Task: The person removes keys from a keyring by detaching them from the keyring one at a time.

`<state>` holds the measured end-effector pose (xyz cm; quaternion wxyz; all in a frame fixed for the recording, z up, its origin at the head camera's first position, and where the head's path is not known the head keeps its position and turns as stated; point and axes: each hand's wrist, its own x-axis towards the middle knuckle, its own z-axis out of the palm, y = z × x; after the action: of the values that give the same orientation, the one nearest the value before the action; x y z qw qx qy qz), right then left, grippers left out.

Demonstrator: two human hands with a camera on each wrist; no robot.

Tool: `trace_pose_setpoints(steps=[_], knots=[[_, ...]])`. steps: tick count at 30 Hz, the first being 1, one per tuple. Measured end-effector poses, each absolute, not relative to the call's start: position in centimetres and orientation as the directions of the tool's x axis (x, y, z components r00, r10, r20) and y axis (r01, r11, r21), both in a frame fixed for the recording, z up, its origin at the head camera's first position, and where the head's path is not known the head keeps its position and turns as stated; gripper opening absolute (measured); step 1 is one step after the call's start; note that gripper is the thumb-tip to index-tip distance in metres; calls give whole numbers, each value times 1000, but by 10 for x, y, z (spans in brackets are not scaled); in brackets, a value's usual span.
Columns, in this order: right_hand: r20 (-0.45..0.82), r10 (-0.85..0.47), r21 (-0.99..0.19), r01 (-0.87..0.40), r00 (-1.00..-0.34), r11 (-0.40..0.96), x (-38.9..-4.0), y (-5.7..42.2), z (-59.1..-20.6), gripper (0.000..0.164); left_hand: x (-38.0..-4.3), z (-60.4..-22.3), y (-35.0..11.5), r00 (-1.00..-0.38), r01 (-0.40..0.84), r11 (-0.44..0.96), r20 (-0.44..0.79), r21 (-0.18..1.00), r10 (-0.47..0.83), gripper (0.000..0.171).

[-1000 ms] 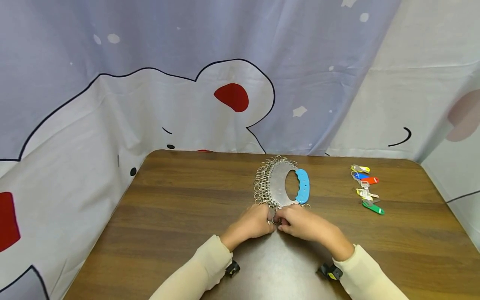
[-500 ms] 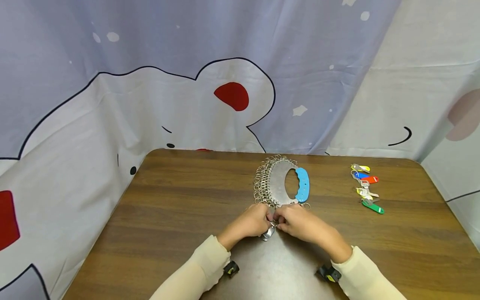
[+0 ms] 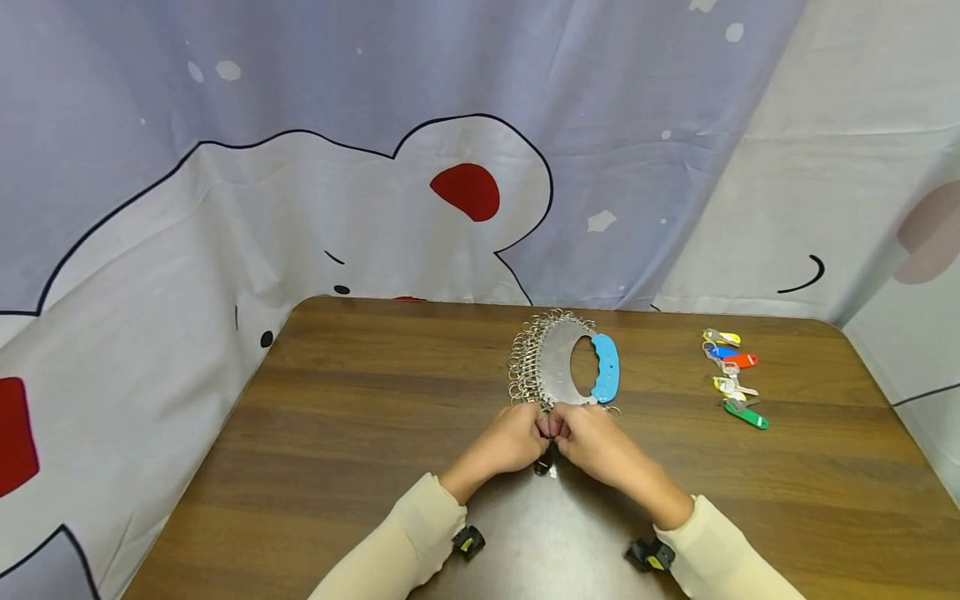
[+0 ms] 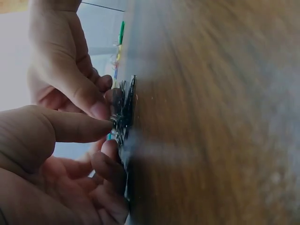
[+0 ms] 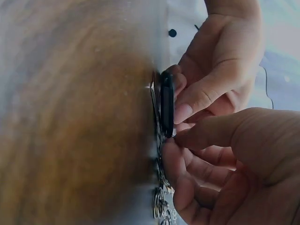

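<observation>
A curved metal key holder lies mid-table with a blue handle on its right and small rings lined along its outer edge. At its near end my left hand and right hand meet, fingertips to fingertips. Both pinch a small metal key ring, largely covered by the fingers. From it a dark oblong fob points toward me, just over the tabletop, with thin flat key-like pieces beside it.
To the right lies a row of loose keys with colored tags, among them a red tag and a green tag. A patterned curtain hangs behind the wooden table.
The hands have drawn closer together at the ring. A shiny piece hung below them half a second ago; now the dark fob shows there. The key holder and tagged keys stay put.
</observation>
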<state>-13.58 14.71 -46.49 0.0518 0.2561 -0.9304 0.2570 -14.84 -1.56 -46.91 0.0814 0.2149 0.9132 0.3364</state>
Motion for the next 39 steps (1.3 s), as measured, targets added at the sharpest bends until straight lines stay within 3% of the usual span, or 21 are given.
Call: trace_pose_setpoints(steps=[4,8,12,20,28,39], knots=[[239,-467,-444,-524,-851,727,-138,151,-462,21,-151,-468,-16,-875,409,650,74,641,478,21],[240,-467,-475,-522,-851,708,-141,156,-459,21,-156,-467,-16,-824,514,624,135,589,551,20],[234,-446,-534,-498,-864,683,-144,161,-454,20,-161,-465,-15,-795,544,593,139,594,590,16],[218,-373,-583,-427,-902,692,-148,164,-448,16,-167,-464,-10,-823,450,510,118,734,556,10],[166,-325,-591,-357,-931,723,-151,167,-450,6,-168,-467,-8,-873,354,508,84,785,480,11],[174,-294,-616,-337,-940,712,-152,172,-451,6,-166,-467,-13,-863,253,385,27,888,505,14]])
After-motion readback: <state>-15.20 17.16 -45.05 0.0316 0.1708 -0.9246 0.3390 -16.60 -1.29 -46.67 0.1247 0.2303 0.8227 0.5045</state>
